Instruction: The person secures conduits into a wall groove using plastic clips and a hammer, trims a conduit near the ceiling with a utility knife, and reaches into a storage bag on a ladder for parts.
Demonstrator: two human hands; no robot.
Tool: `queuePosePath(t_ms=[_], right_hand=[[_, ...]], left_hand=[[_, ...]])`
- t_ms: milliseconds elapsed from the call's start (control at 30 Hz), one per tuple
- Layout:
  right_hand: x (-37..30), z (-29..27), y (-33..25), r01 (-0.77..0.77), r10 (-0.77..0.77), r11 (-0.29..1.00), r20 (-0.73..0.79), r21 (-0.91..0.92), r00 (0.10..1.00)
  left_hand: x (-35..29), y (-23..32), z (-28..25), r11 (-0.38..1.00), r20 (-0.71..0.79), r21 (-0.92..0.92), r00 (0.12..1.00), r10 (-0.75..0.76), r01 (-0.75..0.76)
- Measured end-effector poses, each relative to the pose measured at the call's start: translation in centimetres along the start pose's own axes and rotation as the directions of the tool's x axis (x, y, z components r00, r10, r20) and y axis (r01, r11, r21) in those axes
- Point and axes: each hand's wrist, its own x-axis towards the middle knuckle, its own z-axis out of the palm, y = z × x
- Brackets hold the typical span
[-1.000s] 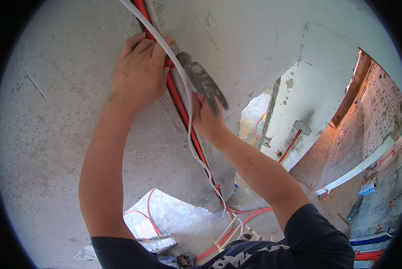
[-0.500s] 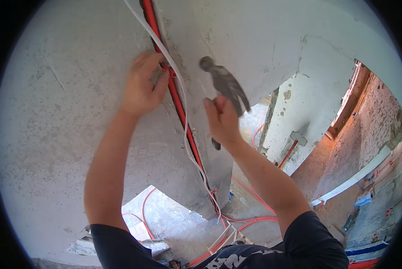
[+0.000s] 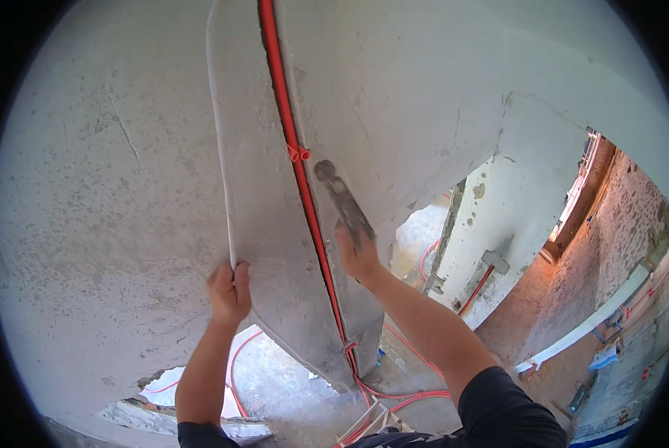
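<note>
Left hand (image 3: 230, 293), now off the red curved clip (image 3: 295, 154), is pinching thin white cord (image 3: 226, 201) clear of red round pipe (image 3: 276, 71) in grey wall (image 3: 402, 82), right hand (image 3: 358, 257) gripping dark metal hammer (image 3: 343, 200).

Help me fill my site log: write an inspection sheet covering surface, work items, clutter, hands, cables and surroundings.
Surface: grey wall, rough and speckled.
Work items: red conduit recessed in the wall, with two small red pieces at it; hammer, blurred.
Clutter: red-handled tool at a pale wall section; blue object, kind unclear.
Hands: left hand holds white cable; right hand grips the hammer.
Cables: above the left hand, white cable runs apart from the conduit; red lines cross the floor.
Surroundings: reddish-brown wall at right.
</note>
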Motion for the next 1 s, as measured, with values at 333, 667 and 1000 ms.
queuePosePath(t_ms=[333,667,1000], right_hand=[[2.6,2.9,-0.5,-0.326,0.316,0.944,0.148,0.049,0.937],[4.5,2.1,-0.8,-0.435,0.494,0.864,0.257,-0.255,0.831],[2.4,2.2,-1.5,-0.317,0.353,0.929,0.202,-0.192,0.913]], left_hand=[[1.5,-1.8,-0.3,0.977,-0.004,0.074,0.979,0.202,-0.202],[1.7,-1.5,-0.3,0.972,0.003,0.018,0.972,0.233,-0.234],[1.4,-1.7,-0.5,0.975,-0.007,0.01,0.975,0.22,-0.22]])
